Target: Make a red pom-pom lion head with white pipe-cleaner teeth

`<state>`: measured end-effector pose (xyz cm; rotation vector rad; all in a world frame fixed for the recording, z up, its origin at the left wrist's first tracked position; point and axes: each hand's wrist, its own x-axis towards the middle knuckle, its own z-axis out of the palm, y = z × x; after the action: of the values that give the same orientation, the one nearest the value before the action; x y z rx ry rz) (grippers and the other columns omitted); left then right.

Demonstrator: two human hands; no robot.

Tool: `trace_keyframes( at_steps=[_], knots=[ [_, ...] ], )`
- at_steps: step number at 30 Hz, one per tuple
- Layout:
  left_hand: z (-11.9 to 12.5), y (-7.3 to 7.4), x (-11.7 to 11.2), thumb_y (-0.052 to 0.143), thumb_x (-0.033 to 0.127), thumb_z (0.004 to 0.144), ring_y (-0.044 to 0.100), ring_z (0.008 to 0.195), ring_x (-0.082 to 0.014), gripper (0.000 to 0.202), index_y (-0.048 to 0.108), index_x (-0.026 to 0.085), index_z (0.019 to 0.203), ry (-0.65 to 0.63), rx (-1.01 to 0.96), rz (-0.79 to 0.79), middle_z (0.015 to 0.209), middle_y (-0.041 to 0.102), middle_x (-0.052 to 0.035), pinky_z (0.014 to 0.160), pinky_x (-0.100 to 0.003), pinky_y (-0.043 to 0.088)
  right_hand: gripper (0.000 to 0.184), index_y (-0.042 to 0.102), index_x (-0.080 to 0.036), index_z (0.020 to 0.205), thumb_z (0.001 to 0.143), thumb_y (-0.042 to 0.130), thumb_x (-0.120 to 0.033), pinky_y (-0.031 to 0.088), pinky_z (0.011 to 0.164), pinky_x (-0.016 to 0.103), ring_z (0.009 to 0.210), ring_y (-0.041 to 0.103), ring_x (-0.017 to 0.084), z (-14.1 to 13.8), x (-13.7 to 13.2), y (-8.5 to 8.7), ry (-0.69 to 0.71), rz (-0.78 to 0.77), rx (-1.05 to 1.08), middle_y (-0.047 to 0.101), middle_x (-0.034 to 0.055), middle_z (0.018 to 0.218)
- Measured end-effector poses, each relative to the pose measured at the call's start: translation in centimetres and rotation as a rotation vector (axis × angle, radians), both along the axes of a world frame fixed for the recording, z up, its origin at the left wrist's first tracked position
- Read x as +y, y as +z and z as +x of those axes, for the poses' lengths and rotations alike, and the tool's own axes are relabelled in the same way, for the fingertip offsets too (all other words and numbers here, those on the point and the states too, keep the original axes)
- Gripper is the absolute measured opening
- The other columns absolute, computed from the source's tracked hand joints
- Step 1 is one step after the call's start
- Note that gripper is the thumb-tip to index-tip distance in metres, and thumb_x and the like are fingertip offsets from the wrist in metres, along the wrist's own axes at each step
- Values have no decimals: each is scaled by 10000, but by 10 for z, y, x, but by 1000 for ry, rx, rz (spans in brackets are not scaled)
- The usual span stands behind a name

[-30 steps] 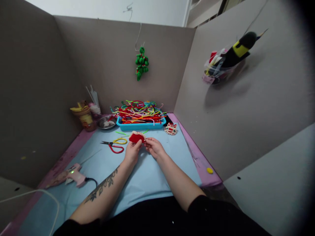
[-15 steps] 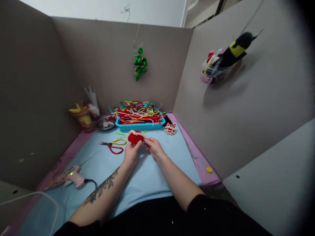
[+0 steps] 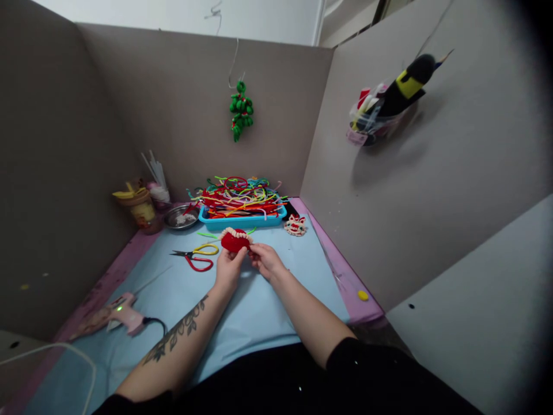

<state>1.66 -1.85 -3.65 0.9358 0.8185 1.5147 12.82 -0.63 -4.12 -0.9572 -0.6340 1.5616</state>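
Observation:
A red fuzzy craft piece (image 3: 234, 241) with a bumpy cream trim along its top is held up between my two hands. My left hand (image 3: 230, 264) grips its lower edge, thumb in front. At the right end of the piece, my right hand (image 3: 265, 260) pinches near the cream trim with its fingertips. Light green pipe cleaner tips show behind the piece on both sides. Scissors (image 3: 196, 254) with one yellow and one red handle lie to the left of my left hand, blades spread.
Behind my hands stands a blue tray (image 3: 242, 221) heaped with colourful pipe cleaners. Left of it are a metal dish (image 3: 170, 224) and a pot (image 3: 140, 206). A pink glue gun (image 3: 125, 314) lies front left. A cream-and-red ornament (image 3: 296, 226) lies right. Grey panels surround the table.
The camera view has shifted slightly, so everything sits a little further left. Both hands keep hold of the red piece in nearly the same pose.

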Motion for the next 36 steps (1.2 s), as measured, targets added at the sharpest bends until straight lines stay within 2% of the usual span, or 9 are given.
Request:
trace_keyframes(
  at_steps=[5, 11, 16, 21, 24, 27, 30, 32, 36],
  knots=[
    [1, 2, -2, 791, 251, 636, 657, 853, -171, 376, 651, 152, 972, 10, 17, 12, 951, 713, -70, 837, -284, 479, 196, 568, -149, 618, 587, 733, -250, 288, 386, 174, 449, 468, 73, 1, 0, 1, 18, -20, 37, 543, -21, 506],
    [1, 1, -1, 786, 269, 635, 653, 877, -179, 422, 636, 148, 1011, -9, 49, 24, 981, 706, -73, 862, -306, 470, 198, 551, -146, 593, 554, 724, -234, 274, 369, 159, 424, 437, 56, 3, 2, -1, 18, -37, 31, 518, -29, 483],
    [1, -7, 2, 769, 306, 648, 652, 896, -204, 449, 629, 139, 1041, -20, 99, 46, 1004, 701, -90, 854, -333, 472, 183, 519, -158, 563, 562, 677, -251, 248, 354, 158, 407, 401, 48, -3, 4, -6, -67, -7, -37, 494, -47, 468],
    [3, -6, 0, 781, 312, 626, 659, 872, -214, 437, 645, 140, 1004, -3, 118, 25, 937, 714, -84, 826, -325, 474, 159, 506, -168, 546, 581, 643, -240, 204, 347, 165, 390, 348, 43, -8, 3, -7, -144, 31, -132, 445, -69, 436],
    [3, -3, -1, 790, 305, 611, 658, 862, -207, 439, 643, 136, 988, 19, 80, 5, 930, 714, -82, 825, -316, 470, 184, 520, -164, 559, 586, 665, -274, 202, 353, 172, 398, 355, 47, -7, 1, -5, -137, 40, -168, 465, -61, 457],
    [1, -1, 1, 788, 308, 612, 656, 842, -190, 444, 637, 132, 991, 61, 33, -8, 932, 713, -78, 836, -310, 465, 280, 543, -155, 588, 628, 671, -401, 210, 366, 182, 407, 371, 56, -3, 0, -1, -92, 56, -209, 487, -43, 484],
    [-2, -3, 4, 785, 321, 619, 654, 824, -180, 457, 636, 134, 1008, 79, 11, -17, 924, 715, -76, 831, -304, 464, 333, 550, -165, 661, 651, 658, -480, 239, 396, 189, 434, 379, 64, 3, 0, 2, -136, 152, -294, 483, -50, 519],
    [-2, -5, 6, 786, 327, 619, 653, 804, -176, 456, 639, 134, 1005, 74, 4, -32, 910, 716, -74, 812, -298, 465, 313, 562, -173, 724, 644, 676, -453, 282, 434, 195, 475, 398, 73, 5, 1, 3, -177, 253, -349, 496, -54, 557],
    [-1, -6, 5, 792, 306, 613, 650, 799, -171, 458, 642, 137, 1011, 44, 10, -36, 910, 715, -71, 796, -289, 465, 269, 576, -170, 748, 669, 662, -413, 367, 536, 223, 557, 456, 100, 6, 4, -1, -157, 372, -419, 538, -34, 614]
  ],
)
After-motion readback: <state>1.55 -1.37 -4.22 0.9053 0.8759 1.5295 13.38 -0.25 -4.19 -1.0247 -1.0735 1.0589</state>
